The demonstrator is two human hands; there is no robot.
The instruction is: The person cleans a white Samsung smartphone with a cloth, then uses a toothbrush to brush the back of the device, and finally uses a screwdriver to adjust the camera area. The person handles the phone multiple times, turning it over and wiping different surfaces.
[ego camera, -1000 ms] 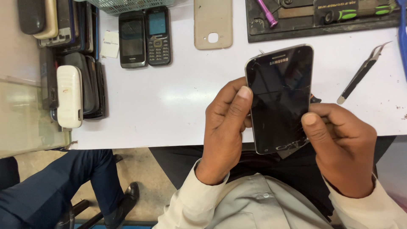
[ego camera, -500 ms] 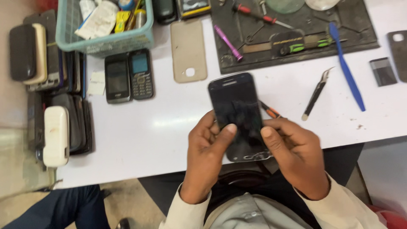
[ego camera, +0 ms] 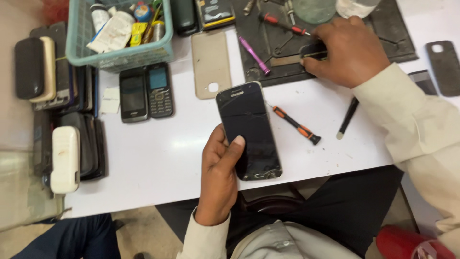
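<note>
My left hand [ego camera: 221, 169] holds a black smartphone [ego camera: 248, 129] with a cracked screen, thumb lying across its lower left edge, above the front edge of the white table [ego camera: 163, 158]. My right hand [ego camera: 349, 50] is stretched out to the dark work mat [ego camera: 282, 43] at the back, its fingers closed on a small dark tool [ego camera: 312, 50] lying there. An orange-and-black screwdriver [ego camera: 295, 124] rests on the table just right of the phone.
A tan phone back cover [ego camera: 210, 62], a purple tool [ego camera: 254, 54], a black pen-like tool [ego camera: 347, 118], two small phones [ego camera: 145, 92], a teal basket [ego camera: 120, 33] of oddments, stacked phones at the left [ego camera: 57, 110], and a dark cover [ego camera: 444, 67] far right.
My right hand has let go of the smartphone and reached up to the work mat. The left hand alone now holds the phone. The view has shifted, showing more of the table.
</note>
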